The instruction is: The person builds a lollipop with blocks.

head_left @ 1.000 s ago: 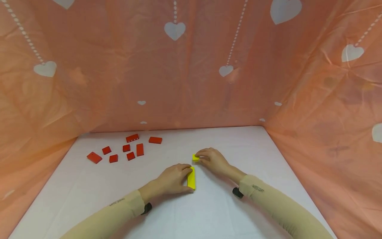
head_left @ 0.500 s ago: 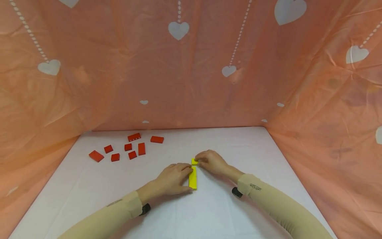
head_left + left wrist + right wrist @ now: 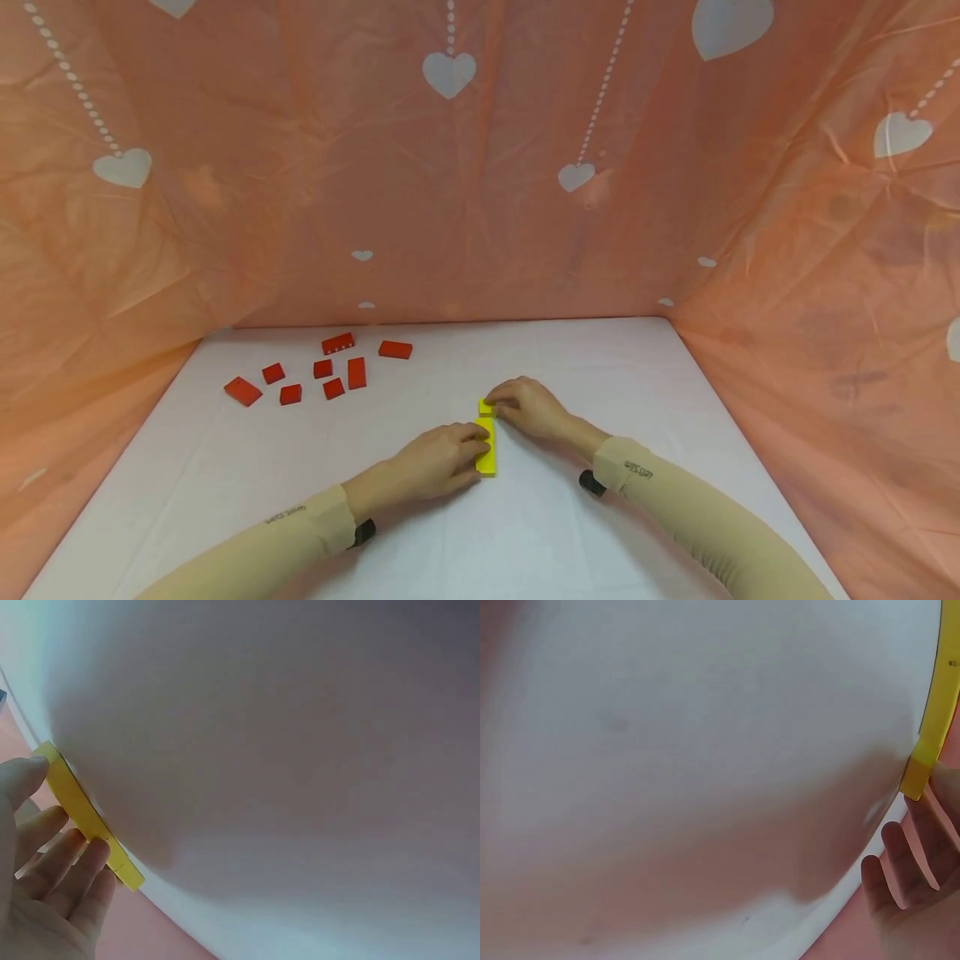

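Note:
A long yellow block lies on the white tabletop, pointing away from the person. My left hand holds it from the left, its fingers over the block's upper face and its thumb by the near end. In the left wrist view the thumb and fingertips touch the same long block. Just beyond its far end sits a small yellow block, pinched at its right side by my right hand. The right wrist view shows this small block end to end with the long one.
Several red blocks lie at the back left, among them a long one with white dots, a plain long one and a small one. A pink curtain with white hearts encloses the table's back and sides.
The small yellow block has come toward the person, up to the long block's far end, with the right hand. The left fingers have shifted from the long block's far end onto its upper face.

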